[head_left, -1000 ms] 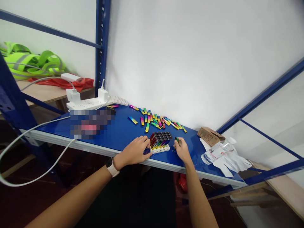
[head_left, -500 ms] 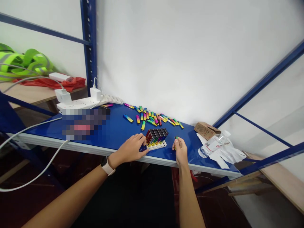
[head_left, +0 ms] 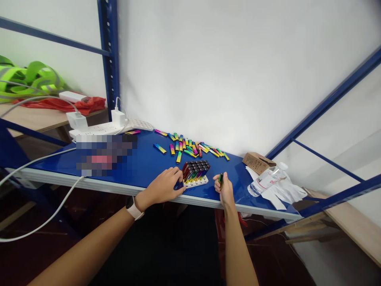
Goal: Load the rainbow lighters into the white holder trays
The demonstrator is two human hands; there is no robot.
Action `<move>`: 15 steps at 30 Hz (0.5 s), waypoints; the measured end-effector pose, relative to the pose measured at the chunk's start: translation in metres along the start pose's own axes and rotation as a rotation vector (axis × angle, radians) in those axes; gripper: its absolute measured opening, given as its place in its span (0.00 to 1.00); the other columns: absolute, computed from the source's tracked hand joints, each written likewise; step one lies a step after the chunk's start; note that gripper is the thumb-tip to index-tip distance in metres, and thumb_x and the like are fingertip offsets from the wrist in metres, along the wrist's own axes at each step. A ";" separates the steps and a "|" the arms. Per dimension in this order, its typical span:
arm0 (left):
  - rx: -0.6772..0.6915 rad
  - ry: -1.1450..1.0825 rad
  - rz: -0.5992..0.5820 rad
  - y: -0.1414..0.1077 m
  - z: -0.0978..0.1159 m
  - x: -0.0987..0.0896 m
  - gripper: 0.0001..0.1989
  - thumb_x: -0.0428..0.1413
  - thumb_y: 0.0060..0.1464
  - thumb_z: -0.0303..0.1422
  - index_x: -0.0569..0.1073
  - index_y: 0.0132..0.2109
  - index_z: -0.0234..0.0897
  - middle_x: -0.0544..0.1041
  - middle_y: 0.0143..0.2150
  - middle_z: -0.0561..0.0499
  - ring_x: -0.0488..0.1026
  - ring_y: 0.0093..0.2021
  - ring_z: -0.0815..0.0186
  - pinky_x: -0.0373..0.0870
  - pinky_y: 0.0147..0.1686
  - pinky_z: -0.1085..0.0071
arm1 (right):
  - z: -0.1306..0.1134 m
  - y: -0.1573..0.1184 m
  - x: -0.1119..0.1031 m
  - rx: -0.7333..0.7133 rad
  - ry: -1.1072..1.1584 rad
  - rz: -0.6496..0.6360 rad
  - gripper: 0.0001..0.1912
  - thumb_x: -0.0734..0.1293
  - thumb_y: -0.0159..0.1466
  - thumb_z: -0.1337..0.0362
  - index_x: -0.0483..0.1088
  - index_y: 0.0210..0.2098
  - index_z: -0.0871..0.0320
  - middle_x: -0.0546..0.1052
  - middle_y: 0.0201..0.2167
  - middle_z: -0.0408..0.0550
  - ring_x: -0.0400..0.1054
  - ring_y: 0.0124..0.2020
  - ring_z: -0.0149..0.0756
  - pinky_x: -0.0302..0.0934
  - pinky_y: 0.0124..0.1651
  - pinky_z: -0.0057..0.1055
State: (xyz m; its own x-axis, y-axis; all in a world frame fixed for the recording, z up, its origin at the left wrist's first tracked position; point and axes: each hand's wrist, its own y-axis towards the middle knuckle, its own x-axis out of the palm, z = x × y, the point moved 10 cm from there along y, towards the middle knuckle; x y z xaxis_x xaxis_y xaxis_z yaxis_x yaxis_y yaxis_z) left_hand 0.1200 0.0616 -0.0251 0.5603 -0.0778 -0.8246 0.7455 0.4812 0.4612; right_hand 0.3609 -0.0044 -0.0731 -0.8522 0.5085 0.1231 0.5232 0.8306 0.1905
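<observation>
The right hand (head_left: 225,188) is closed round one dark green, shiny stick (head_left: 220,178), its upper end showing beside the thumb, and hangs above the front of the blue desk (head_left: 143,169), just right of the white rack (head_left: 203,182) and clear of it. The left hand (head_left: 166,184) rests at the rack's left end, thumb near its front corner — whether it pinches the rack or only leans there, I cannot tell. The rack sits near the desk's front edge, holding rows of dark-topped upright sticks (head_left: 196,168) at the back, with holes bare along its front. Behind it, loose sticks (head_left: 178,157) in rainbow colours lie scattered towards the wall. To the right are a cardboard box (head_left: 256,163) and, nearer, a clear bottle (head_left: 262,183) on its side, touching white crumpled stuff (head_left: 288,194). At the left, a power strip (head_left: 98,130) lies beyond a blurred-out patch, a perforated white tray (head_left: 142,124) just beside it.
</observation>
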 end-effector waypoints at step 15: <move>0.001 -0.014 0.005 0.000 0.000 -0.001 0.11 0.56 0.61 0.42 0.67 0.40 0.41 0.71 0.41 0.49 0.69 0.43 0.58 0.63 0.44 0.62 | 0.011 0.002 -0.006 0.045 -0.008 0.018 0.26 0.56 0.67 0.42 0.58 0.22 0.54 0.52 0.14 0.34 0.42 0.14 0.25 0.38 0.17 0.23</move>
State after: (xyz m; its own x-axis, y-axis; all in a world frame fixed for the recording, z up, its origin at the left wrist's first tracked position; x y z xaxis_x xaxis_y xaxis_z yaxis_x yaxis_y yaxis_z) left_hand 0.1199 0.0615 -0.0245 0.5691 -0.0873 -0.8176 0.7431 0.4803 0.4659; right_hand 0.3667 -0.0030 -0.0846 -0.8429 0.5249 0.1181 0.5376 0.8308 0.1439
